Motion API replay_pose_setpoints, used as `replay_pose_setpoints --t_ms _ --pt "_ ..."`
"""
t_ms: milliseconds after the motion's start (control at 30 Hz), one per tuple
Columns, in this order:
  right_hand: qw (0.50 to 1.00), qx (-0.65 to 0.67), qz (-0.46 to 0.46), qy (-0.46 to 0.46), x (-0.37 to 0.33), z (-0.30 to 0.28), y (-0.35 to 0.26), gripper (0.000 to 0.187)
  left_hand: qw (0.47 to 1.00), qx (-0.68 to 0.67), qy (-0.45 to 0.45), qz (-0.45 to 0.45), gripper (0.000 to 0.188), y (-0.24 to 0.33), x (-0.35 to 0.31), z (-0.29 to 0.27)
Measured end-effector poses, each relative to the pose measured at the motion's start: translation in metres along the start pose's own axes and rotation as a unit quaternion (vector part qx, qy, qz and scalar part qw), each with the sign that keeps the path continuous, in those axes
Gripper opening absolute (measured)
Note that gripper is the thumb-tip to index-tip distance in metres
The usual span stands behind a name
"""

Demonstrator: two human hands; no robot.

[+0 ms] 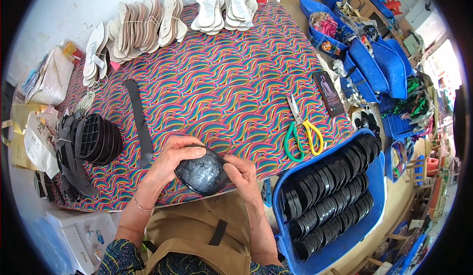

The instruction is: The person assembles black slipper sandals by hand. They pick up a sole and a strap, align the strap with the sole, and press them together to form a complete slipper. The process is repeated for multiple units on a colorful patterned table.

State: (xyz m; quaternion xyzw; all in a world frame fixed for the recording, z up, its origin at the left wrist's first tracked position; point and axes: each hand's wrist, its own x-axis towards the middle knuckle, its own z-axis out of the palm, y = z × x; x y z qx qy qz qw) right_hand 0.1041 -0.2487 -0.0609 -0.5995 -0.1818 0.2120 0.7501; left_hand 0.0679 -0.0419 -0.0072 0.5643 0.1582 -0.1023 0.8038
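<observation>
Between both hands, just above the table's near edge, is a black shoe heel [203, 173] with a rounded, glossy, scuffed face. My left hand [173, 157] grips its left side, with the thumb lying along the top edge. The right side is pinched by my right hand [241, 173], its thumb pressed near the corner. Fingers behind the heel are partly hidden. A dark grey strip [139, 122] lies flat on the table, left of my left hand. Scissors [301, 132] with one green and one yellow handle rest open to the right.
A stack of black heels [100, 139] and dark strips [74, 152] stand at the left. Tied bundles of pale insoles [140, 26] line the back. A phone [328, 94] lies at the right edge. Beside the table, a blue basket [377, 196] holds rows of black heels.
</observation>
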Motion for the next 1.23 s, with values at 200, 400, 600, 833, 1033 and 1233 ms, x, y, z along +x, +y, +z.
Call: replay_pose_setpoints --t_ms 200,400,600,833,1033,1233 --pt "0.973 0.221 0.032 0.057 -0.002 -0.007 0.028 0.023 0.995 0.006 -0.082 0.049 0.045 0.0 -0.001 0.011" --pt "0.938 0.319 0.055 0.125 0.003 -0.007 0.021 0.055 0.971 -0.045 -0.186 0.141 0.115 -0.004 0.0 0.032" --pt "0.951 0.29 0.033 0.098 -0.001 -0.011 0.023 0.053 0.962 0.026 -0.185 0.2 0.142 -0.018 0.006 0.034" --pt "0.961 0.257 0.029 0.094 0.007 0.0 0.013 0.055 0.962 -0.09 -0.158 0.203 0.143 -0.018 0.0 0.042" --pt "0.984 0.115 -0.005 0.134 0.006 -0.016 0.048 0.043 0.976 -0.119 -0.083 0.161 0.109 0.003 -0.005 0.044" --pt "0.997 0.068 -0.04 0.019 0.008 0.005 0.022 0.035 0.98 0.122 0.023 0.156 0.101 0.062 -0.056 -0.02"
